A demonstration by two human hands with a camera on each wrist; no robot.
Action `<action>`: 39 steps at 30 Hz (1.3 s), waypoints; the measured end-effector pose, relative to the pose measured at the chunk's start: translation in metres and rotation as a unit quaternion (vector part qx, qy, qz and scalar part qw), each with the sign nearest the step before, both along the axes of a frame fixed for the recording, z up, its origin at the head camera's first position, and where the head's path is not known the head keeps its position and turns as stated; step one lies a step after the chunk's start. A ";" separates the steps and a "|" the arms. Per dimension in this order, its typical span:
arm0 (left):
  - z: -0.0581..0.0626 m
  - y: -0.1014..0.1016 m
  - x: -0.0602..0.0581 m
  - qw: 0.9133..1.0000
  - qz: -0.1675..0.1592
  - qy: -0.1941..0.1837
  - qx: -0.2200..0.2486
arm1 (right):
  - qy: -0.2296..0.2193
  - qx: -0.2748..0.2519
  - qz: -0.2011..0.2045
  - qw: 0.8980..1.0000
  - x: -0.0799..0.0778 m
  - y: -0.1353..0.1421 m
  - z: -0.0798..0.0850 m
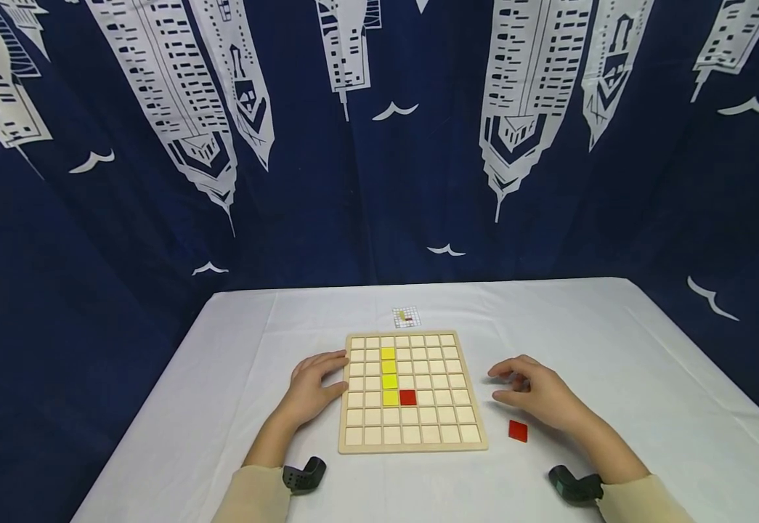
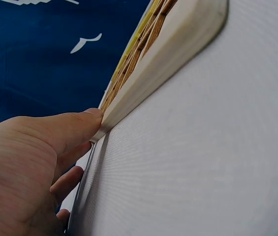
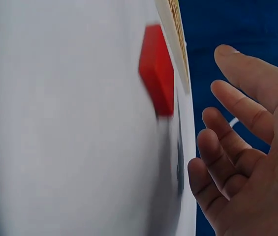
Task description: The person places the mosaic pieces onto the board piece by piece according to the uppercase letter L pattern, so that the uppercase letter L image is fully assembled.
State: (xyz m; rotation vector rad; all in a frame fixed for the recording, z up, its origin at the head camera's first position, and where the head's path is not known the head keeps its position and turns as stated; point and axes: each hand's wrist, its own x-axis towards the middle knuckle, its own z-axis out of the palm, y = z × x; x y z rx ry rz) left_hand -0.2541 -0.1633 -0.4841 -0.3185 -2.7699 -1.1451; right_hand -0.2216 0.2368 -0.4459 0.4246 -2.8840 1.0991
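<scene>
A wooden grid board (image 1: 413, 449) lies on the white table. Several yellow tiles (image 1: 388, 381) form a column in its cells, and one red tile (image 1: 408, 397) sits just right of the lowest yellow one. My left hand (image 1: 311, 388) rests at the board's left edge; its thumb touches the side of the frame (image 2: 151, 73) in the left wrist view. To the right of the board, my right hand (image 1: 545, 392) hovers over the table, fingers loosely bent and holding nothing. Below that hand lies a loose red tile (image 1: 518, 431), also visible as a red block (image 3: 157, 69) in the right wrist view.
Behind the board lies a small card (image 1: 407, 317) printed with a grid and a yellow and red pattern. A dark blue curtain (image 1: 366, 203) with white building prints hangs beyond the table's far edge. Each wrist carries a black device (image 1: 305, 476).
</scene>
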 end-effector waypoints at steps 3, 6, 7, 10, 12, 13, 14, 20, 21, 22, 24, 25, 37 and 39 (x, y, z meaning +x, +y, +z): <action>0.000 0.000 0.000 1.000 0.000 0.001 -0.002 | -0.009 0.004 0.001 1.000 0.002 0.009 -0.001; 0.000 -0.001 0.000 1.000 -0.001 0.002 -0.002 | -0.021 0.001 0.006 1.000 0.004 0.016 -0.002; 0.000 -0.001 0.000 1.000 -0.001 0.002 -0.003 | -0.021 0.000 0.011 1.000 0.005 0.018 -0.003; 0.000 -0.001 0.000 1.000 0.000 0.003 -0.003 | -0.021 -0.009 0.029 0.999 0.007 0.025 -0.006; 0.000 -0.001 0.000 1.000 0.002 0.002 -0.002 | -0.018 -0.013 0.053 0.998 0.008 0.029 -0.008; 0.000 -0.001 0.000 1.000 0.002 0.002 -0.002 | -0.017 -0.014 0.066 0.998 0.008 0.031 -0.009; 0.000 -0.001 0.000 1.000 0.003 0.002 -0.001 | -0.020 -0.016 0.078 0.997 0.008 0.033 -0.010; 0.001 0.000 0.001 1.000 0.002 0.000 0.002 | -0.032 -0.006 0.132 0.991 0.009 0.039 -0.011; 0.001 0.000 0.001 1.000 0.002 0.000 0.003 | -0.031 -0.001 0.136 0.990 0.010 0.040 -0.011; 0.001 0.000 0.001 1.000 0.001 0.000 0.003 | -0.028 0.005 0.139 0.990 0.010 0.040 -0.012; 0.001 0.000 0.001 1.000 0.000 0.000 0.004 | -0.022 0.017 0.144 0.989 0.012 0.042 -0.012; 0.001 0.000 0.001 1.000 0.000 0.001 0.003 | -0.018 0.022 0.149 0.988 0.012 0.042 -0.012; 0.001 0.001 0.000 1.000 0.002 0.001 0.004 | -0.016 0.036 0.144 0.989 0.016 0.043 -0.017; 0.001 0.000 0.000 1.000 0.001 0.002 0.004 | -0.018 0.039 0.134 0.990 0.015 0.041 -0.018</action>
